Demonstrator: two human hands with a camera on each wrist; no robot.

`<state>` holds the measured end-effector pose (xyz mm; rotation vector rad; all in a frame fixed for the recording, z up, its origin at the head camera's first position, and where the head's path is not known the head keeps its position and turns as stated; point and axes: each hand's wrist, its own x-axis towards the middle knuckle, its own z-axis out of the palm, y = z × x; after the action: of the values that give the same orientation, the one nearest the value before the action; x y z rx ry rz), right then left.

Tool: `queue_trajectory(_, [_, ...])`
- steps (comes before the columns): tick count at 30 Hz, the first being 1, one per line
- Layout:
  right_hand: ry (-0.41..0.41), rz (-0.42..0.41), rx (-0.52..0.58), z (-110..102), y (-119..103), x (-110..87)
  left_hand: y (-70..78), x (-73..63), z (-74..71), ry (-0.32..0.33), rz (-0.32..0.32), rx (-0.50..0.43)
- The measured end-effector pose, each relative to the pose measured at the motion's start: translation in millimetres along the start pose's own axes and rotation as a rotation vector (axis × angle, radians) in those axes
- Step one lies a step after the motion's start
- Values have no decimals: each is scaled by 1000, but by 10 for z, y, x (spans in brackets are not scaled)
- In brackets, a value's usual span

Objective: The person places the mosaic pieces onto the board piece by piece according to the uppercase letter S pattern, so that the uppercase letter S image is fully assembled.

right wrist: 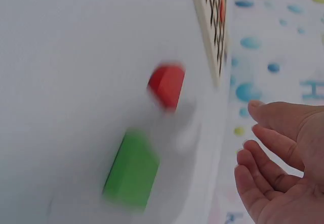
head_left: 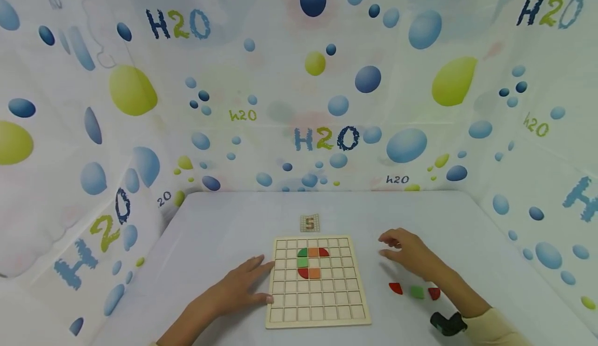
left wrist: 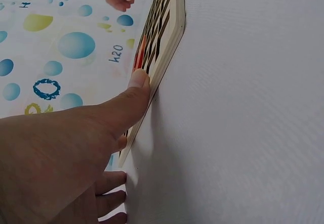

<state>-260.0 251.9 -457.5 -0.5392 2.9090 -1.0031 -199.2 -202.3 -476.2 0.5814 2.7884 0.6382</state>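
Observation:
A wooden grid board (head_left: 329,300) lies on the white table. Several flat pieces fill some of its upper cells: a green rounded one (head_left: 302,252), orange squares (head_left: 314,273), a green square (head_left: 302,262) and red rounded ones (head_left: 323,252). At the board's left edge rests my left hand (head_left: 240,289), fingers spread; its thumb touches the rim in the left wrist view. My right hand (head_left: 411,252) hovers right of the board, fingers loosely bent and holding nothing. Below it lie a loose red rounded piece (head_left: 395,288), a green square piece (right wrist: 132,171) and another red piece (head_left: 434,294).
Beyond the board's far edge lies a small gridded card (head_left: 310,223) marked like an S or 5. A black device (head_left: 448,324) sits at the right wrist. Printed curtains (head_left: 280,76) with blue and green drops enclose the table's back and sides.

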Motion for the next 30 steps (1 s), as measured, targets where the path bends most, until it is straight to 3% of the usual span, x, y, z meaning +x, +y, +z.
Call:
queue_trajectory(7, [5,161,54,-240,454,-142,-17,-27,-11,12,-8,-7])
queue_trajectory(12, [14,195,56,-297,663,-212,-25,-43,-16,15,-2,-29])
queue_trajectory(22, [-88,230,38,-426,705,-269,-24,-33,-14,16,7,-46])
queue_trajectory(30, [-108,246,14,-436,725,-350,-31,-14,10,8,3,-44])
